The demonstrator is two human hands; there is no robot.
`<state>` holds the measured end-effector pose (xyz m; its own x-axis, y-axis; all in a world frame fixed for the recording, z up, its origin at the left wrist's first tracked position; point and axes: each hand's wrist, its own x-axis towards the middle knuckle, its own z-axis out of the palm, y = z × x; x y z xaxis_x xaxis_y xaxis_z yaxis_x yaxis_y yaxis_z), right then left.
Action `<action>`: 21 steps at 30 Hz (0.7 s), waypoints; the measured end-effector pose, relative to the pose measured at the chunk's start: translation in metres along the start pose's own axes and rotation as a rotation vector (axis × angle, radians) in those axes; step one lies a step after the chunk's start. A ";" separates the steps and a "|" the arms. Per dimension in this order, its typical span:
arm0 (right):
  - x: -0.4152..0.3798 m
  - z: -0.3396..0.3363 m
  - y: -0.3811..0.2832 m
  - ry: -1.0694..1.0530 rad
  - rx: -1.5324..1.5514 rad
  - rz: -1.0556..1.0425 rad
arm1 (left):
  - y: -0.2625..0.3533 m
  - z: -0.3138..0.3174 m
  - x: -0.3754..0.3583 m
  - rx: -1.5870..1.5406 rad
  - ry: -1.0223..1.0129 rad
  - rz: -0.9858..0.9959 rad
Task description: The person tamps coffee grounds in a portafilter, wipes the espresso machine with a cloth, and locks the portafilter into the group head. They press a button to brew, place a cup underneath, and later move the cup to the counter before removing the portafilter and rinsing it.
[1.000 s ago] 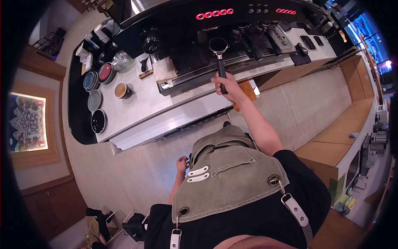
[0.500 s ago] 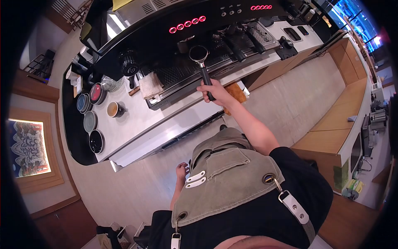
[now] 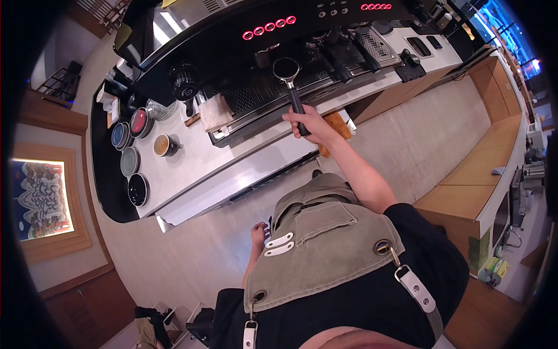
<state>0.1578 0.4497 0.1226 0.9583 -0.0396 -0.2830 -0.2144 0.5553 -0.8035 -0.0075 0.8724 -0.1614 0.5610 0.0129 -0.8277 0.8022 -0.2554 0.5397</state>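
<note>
My right hand [image 3: 312,123] is wrapped round the black handle of a portafilter [image 3: 297,106]. The portafilter's round basket [image 3: 286,68] points away from me, in front of the espresso machine [image 3: 232,58] and over its drip tray; its inside looks dark. Low beside the apron [image 3: 314,244], my left hand [image 3: 260,232] hangs with loosely curled, slightly parted fingers and nothing visible in it. Left of the drip tray, a folded cloth [image 3: 215,113] lies near a second portafilter [image 3: 189,108] under the grinder-like black unit [image 3: 185,87].
On the white counter [image 3: 180,168] stand a cup of coffee [image 3: 164,145] and stacked saucers and plates [image 3: 129,161]. More portafilters [image 3: 340,67] sit at the machine's right. A tamping stand [image 3: 410,67] is further right. An orange-brown cloth [image 3: 336,129] hangs at the counter's front edge.
The camera view has shifted a little, so the counter and machine appear slightly further right. My right hand still grips the portafilter, and my left hand stays low at my side.
</note>
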 end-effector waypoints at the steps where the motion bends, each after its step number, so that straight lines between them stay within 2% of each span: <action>1: 0.000 -0.001 -0.001 -0.003 -0.003 0.004 | -0.001 -0.001 0.001 -0.014 -0.022 0.006; 4: -0.003 -0.004 -0.007 -0.011 -0.013 0.022 | 0.001 0.005 -0.004 0.041 0.007 -0.017; 10: -0.001 -0.016 -0.017 -0.067 0.000 0.040 | 0.008 0.039 -0.007 -0.143 0.078 -0.033; 21: 0.000 -0.055 -0.047 -0.111 -0.101 0.154 | 0.010 0.165 -0.065 -0.350 0.139 -0.071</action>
<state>0.1572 0.3779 0.1313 0.9264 0.1342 -0.3518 -0.3726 0.4613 -0.8052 -0.0698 0.7091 -0.1274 0.5046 0.1557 -0.8492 0.8478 0.0965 0.5215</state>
